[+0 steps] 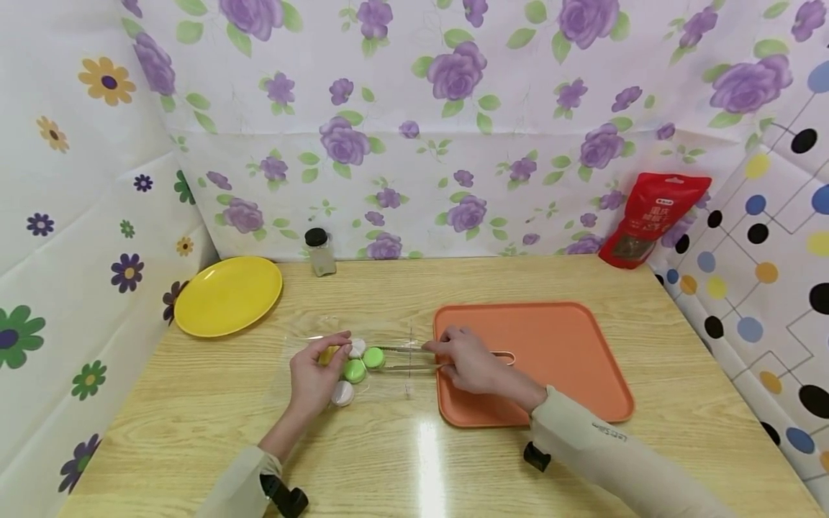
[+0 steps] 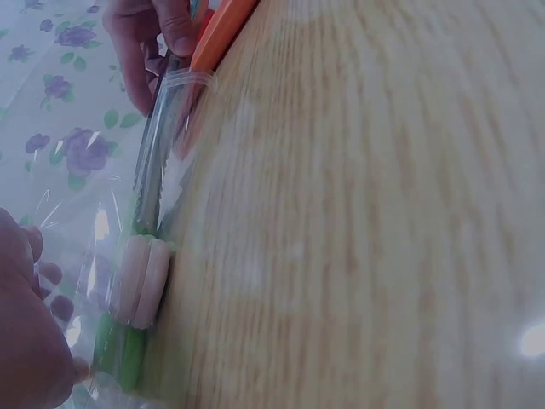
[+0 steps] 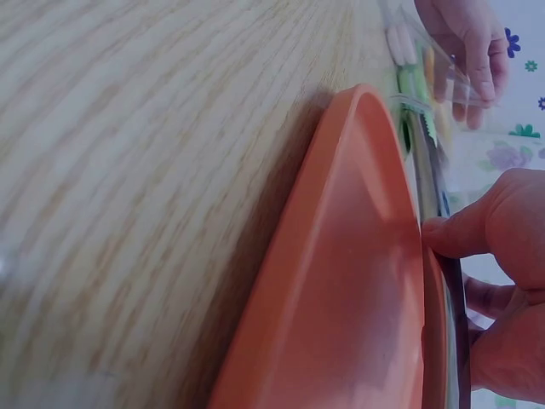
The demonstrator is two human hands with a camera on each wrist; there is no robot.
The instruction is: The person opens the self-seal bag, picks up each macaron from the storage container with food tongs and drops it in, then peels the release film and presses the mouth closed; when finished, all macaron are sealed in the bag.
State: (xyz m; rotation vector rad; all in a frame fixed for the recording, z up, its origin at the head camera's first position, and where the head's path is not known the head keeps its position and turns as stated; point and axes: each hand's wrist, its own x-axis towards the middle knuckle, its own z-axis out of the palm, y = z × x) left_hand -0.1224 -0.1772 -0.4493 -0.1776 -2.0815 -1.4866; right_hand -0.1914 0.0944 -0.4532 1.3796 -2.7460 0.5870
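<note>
While the right grip (image 1: pixel 471 362) holds tongs (image 1: pixel 411 367), the left grip (image 1: pixel 315 374) pinches a clear bag (image 1: pixel 388 385); a red pouch (image 1: pixel 655 219) reads "重庆"

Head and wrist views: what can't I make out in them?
Middle of the tongs: head view, covered by the right hand.
Yellow piece: head view, mostly behind the left hand.
Green piece at the tongs' tips: left wrist view, mostly behind a white piece.
Rest of the tray: right wrist view, cut off by the bottom edge.
Small print on the pouch: head view, too small to read.
</note>
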